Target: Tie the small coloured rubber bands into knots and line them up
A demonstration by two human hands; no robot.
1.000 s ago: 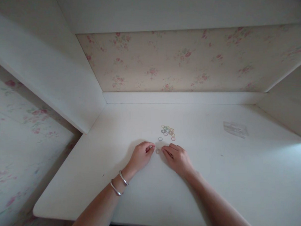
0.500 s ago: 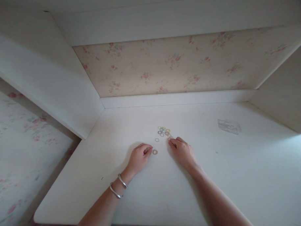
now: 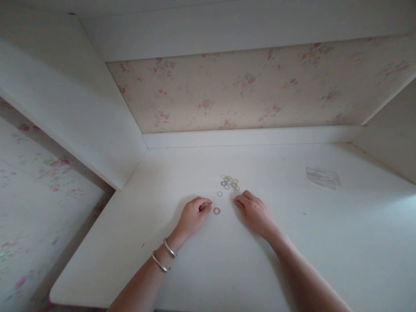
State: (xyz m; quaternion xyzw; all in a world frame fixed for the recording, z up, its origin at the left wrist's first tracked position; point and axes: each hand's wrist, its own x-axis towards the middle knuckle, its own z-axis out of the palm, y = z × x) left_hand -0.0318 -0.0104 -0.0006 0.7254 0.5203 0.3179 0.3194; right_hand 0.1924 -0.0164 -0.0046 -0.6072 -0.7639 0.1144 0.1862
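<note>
Single head view, looking forward-down at white desk (image 3: 334, 242), fairly near.

The counter (image 3: 334, 242) looks smooth, matt white laminate. Two bangles (image 3: 164, 254) at the left wrist are shiny metal. The small rings (image 3: 229, 182) look like thin coloured plastic. The little bag (image 3: 323, 177) is clear, glossy plastic. The wallpaper (image 3: 260, 86) is matt floral paper.

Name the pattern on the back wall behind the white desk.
Faded pink floral wallpaper on cream, clearest in the head view.
</note>
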